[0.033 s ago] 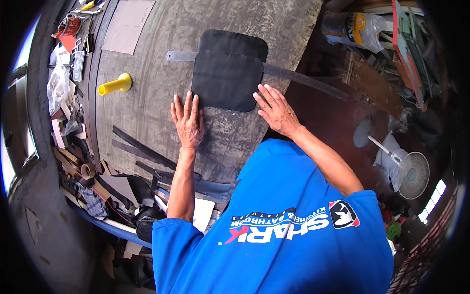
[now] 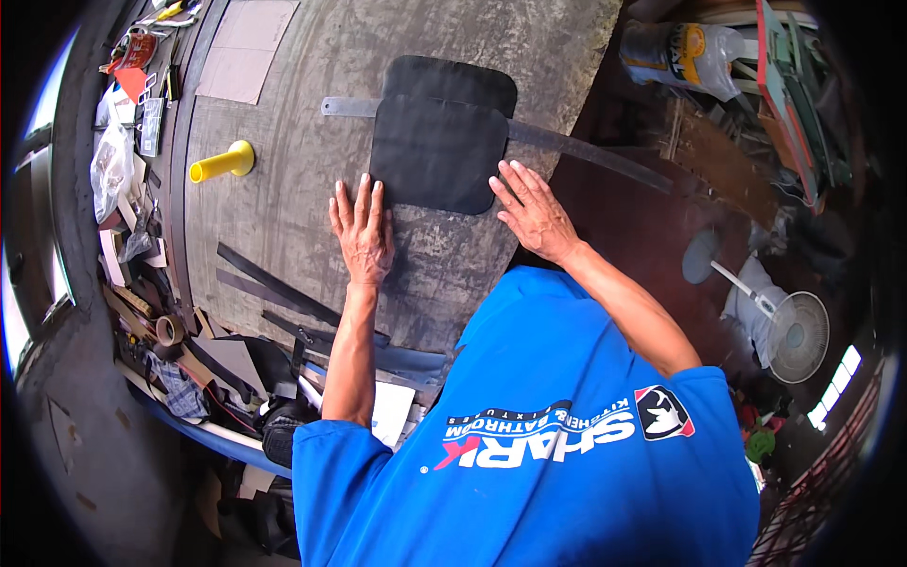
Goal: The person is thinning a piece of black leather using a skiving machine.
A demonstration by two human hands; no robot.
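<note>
Black sheet material with rounded corners lies on the worktable. A front piece (image 2: 439, 156) overlaps a back piece (image 2: 453, 77); whether they are one folded sheet I cannot tell. A long metal ruler (image 2: 586, 154) runs crosswise, its middle hidden by the black material, its right end reaching past the table edge. My left hand (image 2: 361, 231) rests flat on the table, fingertips by the front piece's lower left corner. Beside its lower right corner is my right hand (image 2: 539, 215), fingers stretched out and slightly spread. Neither hand grips anything.
The worktable (image 2: 293, 180) carries a yellow funnel-shaped piece (image 2: 222, 164), a pinkish-grey sheet (image 2: 248, 47) and dark strips (image 2: 279, 283) left of my arm. Clutter with a tape roll (image 2: 170, 330) lines the left side. A fan (image 2: 798, 337) stands at right.
</note>
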